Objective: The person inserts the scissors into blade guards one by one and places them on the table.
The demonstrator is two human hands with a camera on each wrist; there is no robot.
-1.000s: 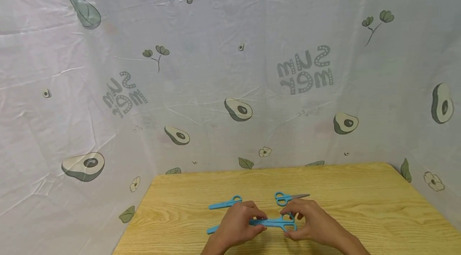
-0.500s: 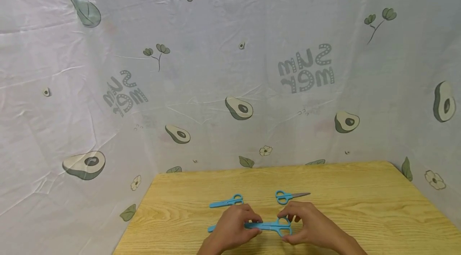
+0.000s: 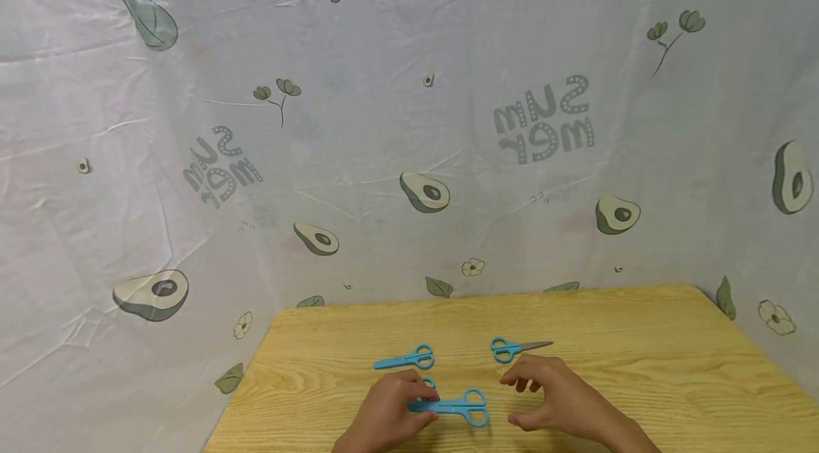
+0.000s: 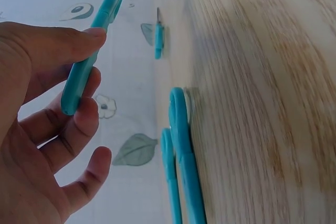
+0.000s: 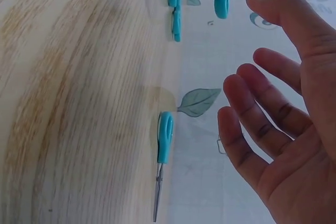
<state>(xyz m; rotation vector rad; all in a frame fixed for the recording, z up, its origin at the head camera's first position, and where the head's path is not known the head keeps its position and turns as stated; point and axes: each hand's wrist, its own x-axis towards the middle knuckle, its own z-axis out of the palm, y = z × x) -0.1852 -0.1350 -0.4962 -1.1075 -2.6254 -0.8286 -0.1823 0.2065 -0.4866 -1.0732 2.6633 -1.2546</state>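
1. Head: left of and nearer than the bare-bladed scissors (image 3: pixel 523 347), the left hand (image 3: pixel 387 407) pinches the sheathed scissors (image 3: pixel 453 407). The right hand (image 3: pixel 557 400), also nearer than the bare-bladed scissors, holds nothing. Left of those lie capped scissors (image 3: pixel 404 360) and, nearer, another pair (image 3: pixel 431 380) partly hidden by the left hand.
2. Left wrist: thumb and fingers grasp the covered blade end. The sheathed scissors should handle light, stiff, slightly slippery, hardly fragile; sheath or loops suit gripping.
3. Right wrist: fingers curve loosely, apart from the loops; the bare-bladed scissors' exposed point deserves care.
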